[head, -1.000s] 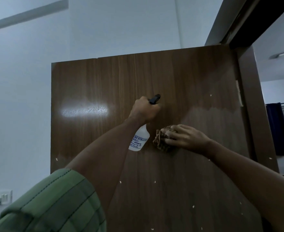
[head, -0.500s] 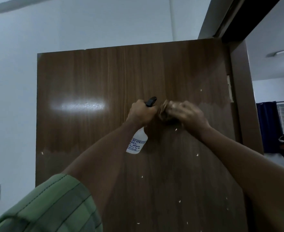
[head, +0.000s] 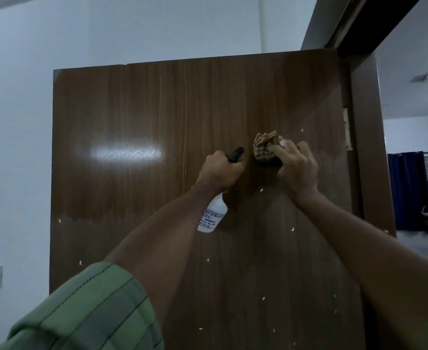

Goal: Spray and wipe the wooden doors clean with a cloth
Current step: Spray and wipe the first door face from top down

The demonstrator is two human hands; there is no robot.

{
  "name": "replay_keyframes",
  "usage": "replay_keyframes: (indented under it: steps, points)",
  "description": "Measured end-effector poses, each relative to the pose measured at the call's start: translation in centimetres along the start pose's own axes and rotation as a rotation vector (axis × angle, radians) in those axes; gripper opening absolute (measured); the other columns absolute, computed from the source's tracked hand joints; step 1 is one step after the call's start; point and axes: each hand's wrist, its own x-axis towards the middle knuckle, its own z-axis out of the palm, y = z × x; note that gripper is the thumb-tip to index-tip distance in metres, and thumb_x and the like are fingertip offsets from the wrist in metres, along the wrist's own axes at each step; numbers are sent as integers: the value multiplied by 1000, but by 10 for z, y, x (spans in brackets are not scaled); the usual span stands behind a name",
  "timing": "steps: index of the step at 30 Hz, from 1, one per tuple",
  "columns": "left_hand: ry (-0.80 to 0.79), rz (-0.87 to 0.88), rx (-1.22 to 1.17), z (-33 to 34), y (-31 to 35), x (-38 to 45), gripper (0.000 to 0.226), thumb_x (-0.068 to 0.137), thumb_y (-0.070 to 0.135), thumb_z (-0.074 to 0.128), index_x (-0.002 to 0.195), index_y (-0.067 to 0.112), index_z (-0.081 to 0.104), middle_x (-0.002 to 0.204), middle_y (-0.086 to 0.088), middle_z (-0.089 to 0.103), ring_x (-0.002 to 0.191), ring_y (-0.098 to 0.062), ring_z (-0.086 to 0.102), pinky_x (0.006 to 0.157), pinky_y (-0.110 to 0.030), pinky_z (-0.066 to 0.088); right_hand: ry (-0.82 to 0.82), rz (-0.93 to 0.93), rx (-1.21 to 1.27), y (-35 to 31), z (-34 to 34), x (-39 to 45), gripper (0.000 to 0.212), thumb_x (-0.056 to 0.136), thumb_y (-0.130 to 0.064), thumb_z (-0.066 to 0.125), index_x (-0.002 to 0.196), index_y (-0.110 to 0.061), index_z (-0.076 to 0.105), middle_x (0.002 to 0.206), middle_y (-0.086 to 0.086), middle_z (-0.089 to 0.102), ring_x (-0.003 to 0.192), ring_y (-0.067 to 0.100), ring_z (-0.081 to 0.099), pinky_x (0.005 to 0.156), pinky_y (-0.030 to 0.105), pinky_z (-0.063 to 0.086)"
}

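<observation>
Pale walls frame a brown wooden door (head: 157, 117) that stands open beside its frame (head: 367, 147), its face dotted with small light flecks and carrying a bright glare patch on the left. Both hands are raised side by side against the door: the left hand (head: 219, 171) grips the neck of a white spray bottle (head: 212, 215) whose black nozzle points up and right. Just beside it, the right hand (head: 296, 168) presses a bunched brownish cloth (head: 266, 147) to the wood.

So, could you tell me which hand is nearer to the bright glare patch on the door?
Left. The left hand is just right of the glare; the right hand is farther right.
</observation>
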Motion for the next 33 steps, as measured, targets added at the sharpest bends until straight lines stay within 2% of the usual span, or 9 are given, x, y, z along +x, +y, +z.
replay_keyframes:
  steps: [2,7,9,12,14,19,25,30,33]
  points:
    - [-3,-6,-18,7,0,-1,41,85,51,71,100,13,64,90,-9,75,72,-24,72,65,-44,63,-36,-53,11,-15,7,-22,42,95,-2,46,127,-18,67,132,7,62,99,28,54,78,43,54]
    - [-9,-6,-82,16,10,-6,38,78,45,64,89,9,71,73,-7,69,61,-21,63,61,-41,55,-203,-721,-29,21,-15,-43,39,93,-2,63,129,-15,69,140,13,60,107,29,60,89,43,55]
    - [-7,-10,-108,16,15,-4,42,74,46,65,90,8,72,73,-9,70,58,-22,63,60,-42,56,-172,-540,-12,35,-20,-18,43,87,1,67,127,-15,69,135,11,63,103,30,60,81,45,58]
    - [9,-5,-102,16,22,0,49,71,49,65,94,6,71,76,-12,73,55,-21,63,57,-41,57,-91,31,34,29,-18,3,45,92,3,56,128,-22,66,132,3,62,101,27,53,75,48,56]
    - [13,8,-99,19,24,-1,41,75,46,66,88,8,71,73,-10,72,54,-21,63,56,-40,55,-111,-23,13,19,-14,-10,47,91,3,52,130,-21,64,136,4,60,103,25,52,78,44,55]
    - [8,22,-72,30,26,-5,33,78,41,65,79,9,72,74,-14,75,55,-22,63,59,-40,56,-320,-743,-61,49,-28,-42,49,90,-5,64,138,-18,61,146,11,53,114,28,58,94,42,56]
    - [-21,46,-55,39,31,-1,31,88,38,68,85,7,71,81,-19,75,57,-23,64,60,-41,57,-94,2,7,41,-22,-10,53,87,7,53,133,-18,63,131,8,60,99,29,53,72,50,58]
    - [-59,30,-60,52,33,-5,38,80,41,64,83,4,72,67,-8,64,58,-22,56,59,-38,48,-223,-569,-9,57,-29,-50,47,88,-8,68,135,-14,65,139,13,59,106,28,57,88,41,55]
    - [-59,17,-97,58,34,-6,46,73,45,62,89,3,73,76,-19,72,59,-25,61,61,-41,52,-174,-374,-11,74,-34,-25,42,88,-3,60,128,-15,68,131,10,63,101,27,54,80,43,58]
